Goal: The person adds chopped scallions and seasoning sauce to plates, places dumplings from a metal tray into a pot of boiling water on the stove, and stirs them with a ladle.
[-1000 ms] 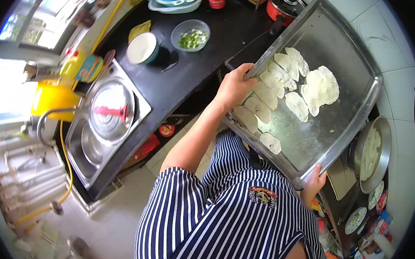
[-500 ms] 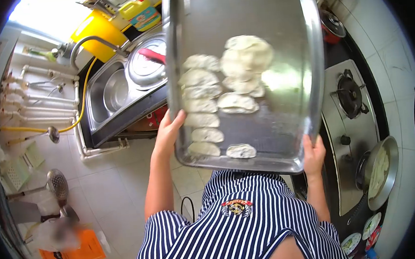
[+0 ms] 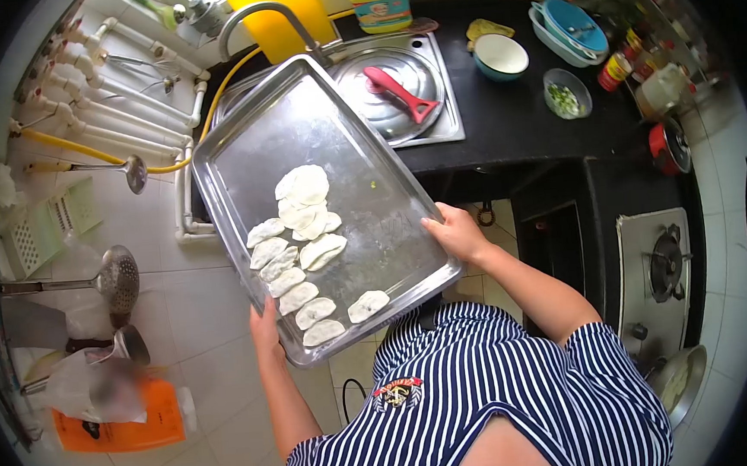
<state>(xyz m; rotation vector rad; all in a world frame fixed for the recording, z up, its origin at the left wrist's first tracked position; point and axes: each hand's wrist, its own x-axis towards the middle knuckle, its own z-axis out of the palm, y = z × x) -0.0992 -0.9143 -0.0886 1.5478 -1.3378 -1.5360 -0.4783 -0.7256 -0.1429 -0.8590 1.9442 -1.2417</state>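
A large metal baking tray (image 3: 375, 259) is held up in front of my striped shirt, turned at a slant. My left hand (image 3: 265, 331) grips its left edge near the lower corner. Around its right edge is my right hand (image 3: 457, 232), thumb over the rim. Several floured dumplings (image 3: 287, 281) lie in a row along the tray's left part, and one single dumpling (image 3: 368, 306) rests near the bottom edge. Round dough wrappers (image 3: 303, 188) are piled above them. The fingers beneath the tray are hidden.
Behind the tray is a sink with a metal lid (image 3: 363, 104) and a red-handled tool (image 3: 400, 93). The black counter (image 3: 488, 130) carries a white bowl (image 3: 500, 54), a bowl of chopped greens (image 3: 566, 96) and blue basins (image 3: 574, 27). A gas stove (image 3: 645, 275) and pan (image 3: 687, 380) stand right.
The tray has swung left and tilted, now in front of the sink's left part. Both hands have moved left with it, still holding its edges. More of the counter has come into view.
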